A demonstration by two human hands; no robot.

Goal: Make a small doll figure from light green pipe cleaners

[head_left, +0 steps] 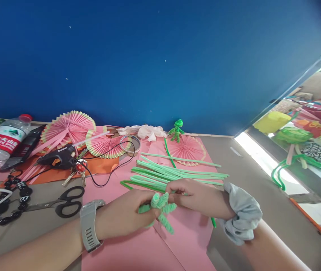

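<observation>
My left hand (pixel 130 212), with a grey watch on its wrist, is closed on a light green pipe-cleaner figure (pixel 164 210) whose several coiled limbs stick out. My right hand (pixel 194 195), a grey scrunchie at its wrist, pinches at the figure's right side; the fingertips are partly hidden, and what lies between them is unclear. Just beyond both hands, loose green pipe cleaners (pixel 177 174) lie across pink paper (pixel 121 244). A small darker green pipe-cleaner figure (pixel 176 131) stands upright at the back, by a pink folded fan (pixel 187 150).
Black scissors (pixel 68 201), a beaded bracelet (pixel 25 195), keys (pixel 81 169) and a black glue gun (pixel 60 158) lie at left. Farther left is a plastic bottle (pixel 5 141). Pink paper fans (pixel 69 130) lean near the blue panel (pixel 149 67). Tape (pixel 130 144) lies behind.
</observation>
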